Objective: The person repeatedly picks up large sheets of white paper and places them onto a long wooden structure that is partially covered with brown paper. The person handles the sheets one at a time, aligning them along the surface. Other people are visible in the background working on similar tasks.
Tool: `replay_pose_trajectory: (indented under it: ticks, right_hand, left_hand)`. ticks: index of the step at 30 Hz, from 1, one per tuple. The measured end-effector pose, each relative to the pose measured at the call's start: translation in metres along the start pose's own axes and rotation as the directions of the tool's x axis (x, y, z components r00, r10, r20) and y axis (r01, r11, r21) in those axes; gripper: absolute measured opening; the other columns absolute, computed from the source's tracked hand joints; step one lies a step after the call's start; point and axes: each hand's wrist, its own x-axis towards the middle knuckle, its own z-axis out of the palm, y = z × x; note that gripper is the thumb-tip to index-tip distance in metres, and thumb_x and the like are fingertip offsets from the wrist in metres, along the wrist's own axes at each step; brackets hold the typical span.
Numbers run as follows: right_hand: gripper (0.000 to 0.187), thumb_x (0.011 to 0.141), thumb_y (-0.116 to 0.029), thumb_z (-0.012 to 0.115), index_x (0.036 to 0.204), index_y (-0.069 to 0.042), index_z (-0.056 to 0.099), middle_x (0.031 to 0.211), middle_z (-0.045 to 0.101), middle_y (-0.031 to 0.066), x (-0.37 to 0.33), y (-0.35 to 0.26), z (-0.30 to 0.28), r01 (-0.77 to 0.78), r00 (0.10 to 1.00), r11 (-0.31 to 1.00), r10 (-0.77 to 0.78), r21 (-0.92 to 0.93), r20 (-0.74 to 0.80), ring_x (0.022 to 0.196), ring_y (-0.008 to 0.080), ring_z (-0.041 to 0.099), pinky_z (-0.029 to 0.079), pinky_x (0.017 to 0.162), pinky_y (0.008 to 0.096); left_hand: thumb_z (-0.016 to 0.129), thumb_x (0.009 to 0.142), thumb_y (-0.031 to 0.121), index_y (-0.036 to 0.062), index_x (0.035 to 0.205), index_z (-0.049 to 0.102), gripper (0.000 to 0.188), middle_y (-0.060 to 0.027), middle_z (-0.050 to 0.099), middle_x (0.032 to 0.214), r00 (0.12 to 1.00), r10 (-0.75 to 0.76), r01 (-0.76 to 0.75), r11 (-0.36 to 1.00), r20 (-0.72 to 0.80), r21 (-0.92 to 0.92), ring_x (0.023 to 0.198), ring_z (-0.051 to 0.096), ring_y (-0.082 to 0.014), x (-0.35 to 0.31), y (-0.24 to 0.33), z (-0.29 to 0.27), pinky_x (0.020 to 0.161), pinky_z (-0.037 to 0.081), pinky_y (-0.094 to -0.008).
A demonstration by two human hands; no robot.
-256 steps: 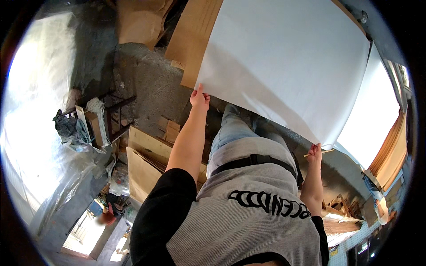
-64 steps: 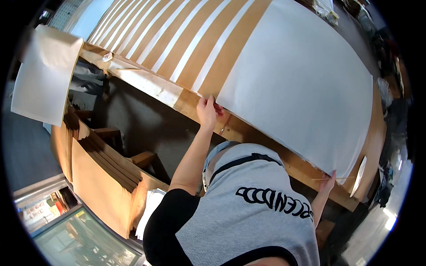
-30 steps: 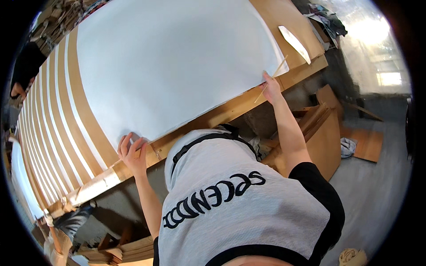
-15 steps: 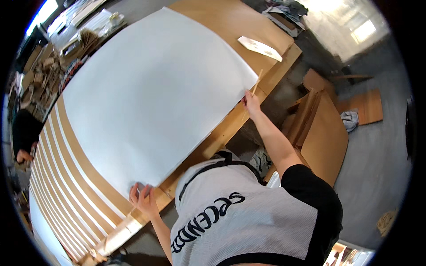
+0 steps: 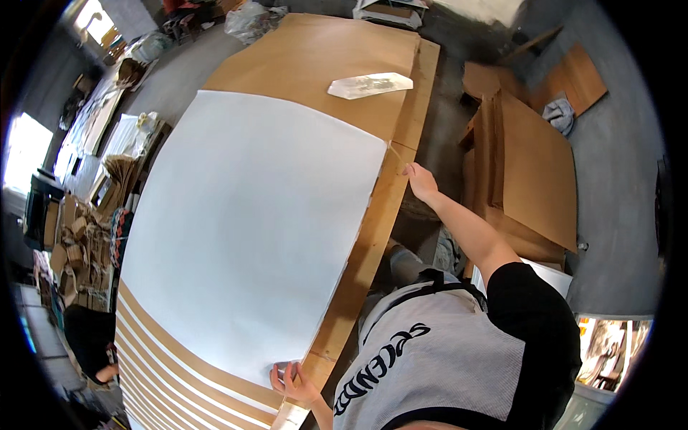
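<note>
A large white sheet (image 5: 251, 222) lies over brown board on a long wooden-edged table. Near its far right corner, my right hand (image 5: 421, 180) pinches a thin tan strip (image 5: 395, 153), which reaches up to that corner. My left hand (image 5: 294, 380) rests at the sheet's near right corner with curled fingers. Something greyish shows between those fingers, too small and covered to name. Beside this hand, white and brown bands (image 5: 193, 365) alternate across the near end of the table.
A pale, translucent elongated piece (image 5: 371, 86) lies on the brown board (image 5: 308, 54) at the far end. Brown panels (image 5: 534, 165) lean to the right of the table. Another person (image 5: 89, 340) in black is at the left side. Scrap cardboard (image 5: 82, 251) is heaped beyond.
My view has turned, so the table runs more upright in it. My right hand has come away from the sheet's edge, with the strip still in it. The left hand stays at the near corner.
</note>
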Motion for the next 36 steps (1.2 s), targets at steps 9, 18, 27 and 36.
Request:
replay_pose_trajectory:
  ticks: [9, 18, 27, 36]
  right_hand:
    - [0.035, 0.084, -0.034, 0.049, 0.083, 0.001, 0.056, 0.068, 0.056, 0.0099, 0.033, 0.054, -0.042, -0.027, 0.996, 0.923, -0.006, 0.383, 0.085, 0.064, 0.0169, 0.053, 0.041, 0.060, 0.0293]
    - [0.030, 0.083, -0.029, 0.051, 0.091, 0.000, 0.054, 0.073, 0.058, 0.0108, 0.059, 0.209, -0.105, -0.230, 0.971, 0.962, 0.217, 0.150, 0.100, 0.067, 0.0189, 0.056, 0.044, 0.062, 0.0306]
    - [0.030, 0.082, -0.029, 0.052, 0.087, 0.000, 0.058, 0.071, 0.061, 0.0121, 0.052, 0.304, -0.191, -0.443, 0.881, 0.789, 0.472, 0.425, 0.041, 0.062, 0.0227, 0.059, 0.045, 0.061, 0.0330]
    - [0.024, 0.085, -0.024, 0.046, 0.090, -0.004, 0.059, 0.062, 0.057, 0.0055, 0.079, 0.341, -0.199, -0.554, 0.719, 0.633, 0.692, 0.540, -0.073, 0.059, 0.0134, 0.054, 0.043, 0.054, 0.0280]
  left_hand:
    - [0.058, 0.073, 0.002, 0.0036, 0.081, 0.058, 0.008, -0.0121, 0.045, 0.111, 0.972, -0.234, 0.232, 0.970, 0.019, 0.071, 0.102, 0.044, -0.0251, 0.021, 0.047, 0.001, 0.069, 0.045, -0.0309]
    - [0.053, 0.075, -0.004, 0.0016, 0.084, 0.058, 0.012, -0.0129, 0.051, 0.101, 0.934, 0.345, -0.343, 0.938, 0.087, -0.043, 0.095, 0.048, -0.0265, 0.105, 0.278, 0.199, 0.081, 0.040, -0.0373]
    - [0.052, 0.075, -0.007, 0.0013, 0.090, 0.059, 0.018, -0.0107, 0.054, 0.096, 0.541, 0.672, -0.439, 0.739, 0.506, -0.512, 0.088, 0.053, -0.0228, 0.134, 0.473, 0.375, 0.075, 0.044, -0.0278]
    - [0.054, 0.077, -0.001, 0.0041, 0.088, 0.059, 0.013, -0.0080, 0.055, 0.083, -0.001, 0.637, -0.228, 0.750, 0.771, -0.620, 0.070, 0.055, -0.0188, 0.149, 0.586, 0.536, 0.062, 0.045, -0.0265]
